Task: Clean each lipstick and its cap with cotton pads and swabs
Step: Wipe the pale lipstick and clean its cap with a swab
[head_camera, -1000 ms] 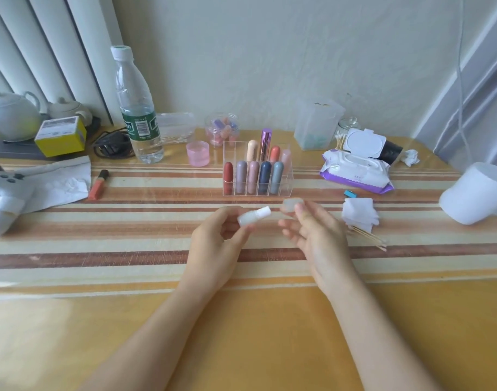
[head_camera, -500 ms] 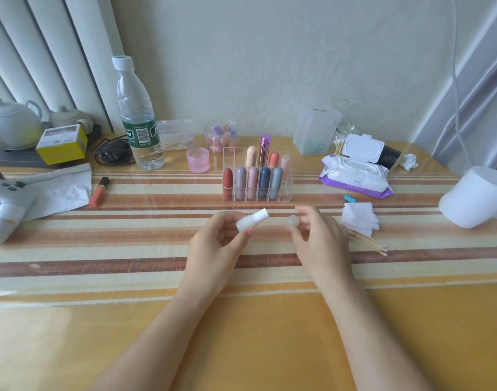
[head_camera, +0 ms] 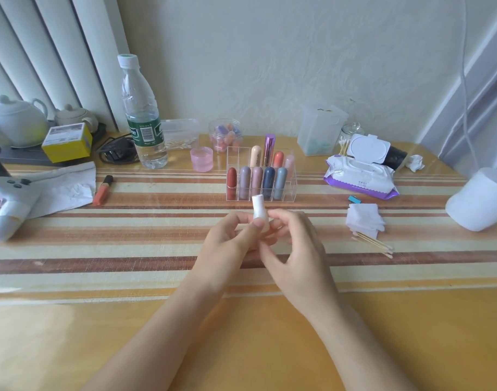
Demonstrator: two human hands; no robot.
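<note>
At mid-bench, just this side of a clear rack (head_camera: 261, 179) of capped lipsticks, a person's two bare hands meet around a white lipstick (head_camera: 259, 208) held upright, its top tilted slightly left and clear of the bench (head_camera: 128, 334). The left hand (head_camera: 230, 241) comes in from the lower left, forearm angled across the wood, its grip pinching the tube with the thumb laid across the front and the fingers curled behind. The right hand (head_camera: 296, 249) reaches in from the lower right with its back to the camera, fingers curled and fingertips against the tube's lower part; whether that grip pinches the tube or holds something else cannot be told.

The rack stands close beyond the fingertips. Cotton pads (head_camera: 364, 220) and swabs (head_camera: 374, 245) lie near the right hand, with a wipes pack (head_camera: 360, 182) behind them. An orange lipstick (head_camera: 102, 190) lies well off to the left, a water bottle (head_camera: 142, 117) stands behind it, and bare wood spreads between the forearms and the near edge.
</note>
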